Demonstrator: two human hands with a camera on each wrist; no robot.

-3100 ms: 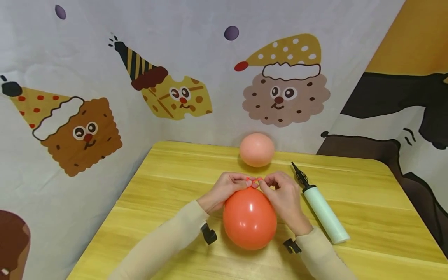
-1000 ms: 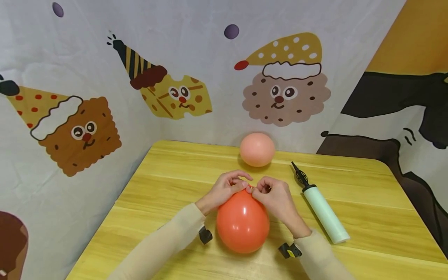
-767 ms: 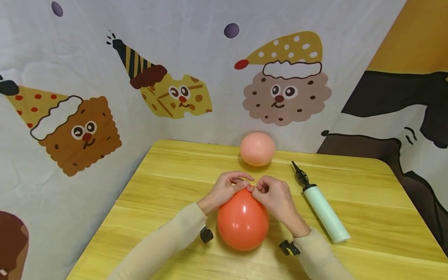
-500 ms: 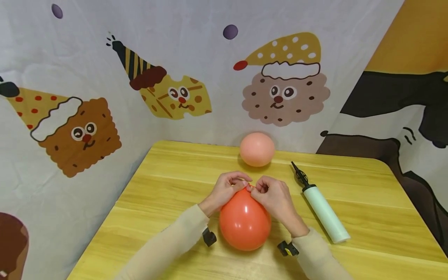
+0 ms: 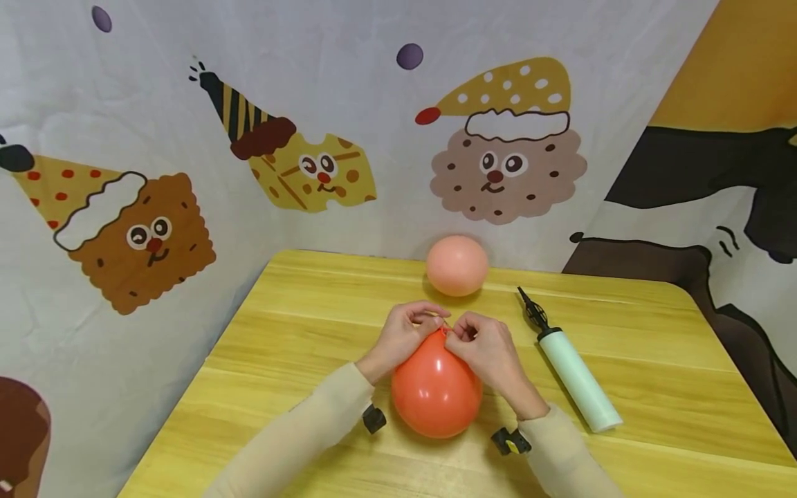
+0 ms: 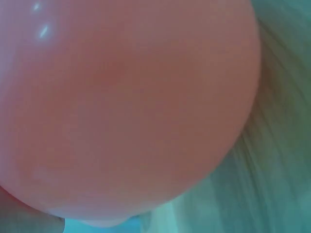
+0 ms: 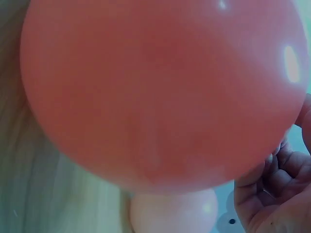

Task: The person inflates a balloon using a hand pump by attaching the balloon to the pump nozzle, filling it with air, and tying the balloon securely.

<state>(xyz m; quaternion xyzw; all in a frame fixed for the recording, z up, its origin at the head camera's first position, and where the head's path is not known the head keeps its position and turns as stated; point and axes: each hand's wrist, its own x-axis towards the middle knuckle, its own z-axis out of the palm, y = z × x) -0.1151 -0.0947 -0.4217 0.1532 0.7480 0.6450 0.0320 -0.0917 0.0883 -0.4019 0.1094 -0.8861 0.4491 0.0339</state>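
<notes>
An inflated orange-red balloon (image 5: 437, 391) sits on the wooden table between both forearms, its neck at the far end. My left hand (image 5: 405, 335) pinches near the neck with thumb and finger, its wrist along the balloon's left side. My right hand (image 5: 488, 346), fingers curled, pinches the neck from the right. A small loop of the neck (image 5: 444, 330) shows between the fingertips; the rest of it is hidden. In the left wrist view the balloon (image 6: 131, 107) covers most of the picture. The right wrist view has the balloon (image 7: 160, 92) with the curled right hand (image 7: 277, 194) beside it.
A smaller pink balloon (image 5: 457, 266) rests at the table's back edge by the cloth backdrop (image 5: 386, 235) with cartoon prints. To the right lies a mint-green hand pump (image 5: 579, 380), its black nozzle pointing away. The wooden table (image 5: 280, 332) has rounded back corners.
Three seconds ago the neck was stretched between the hands; now the hands are closer together. The balloon first shifted left and nearer, then slightly back right. Pump and pink balloon stay put.
</notes>
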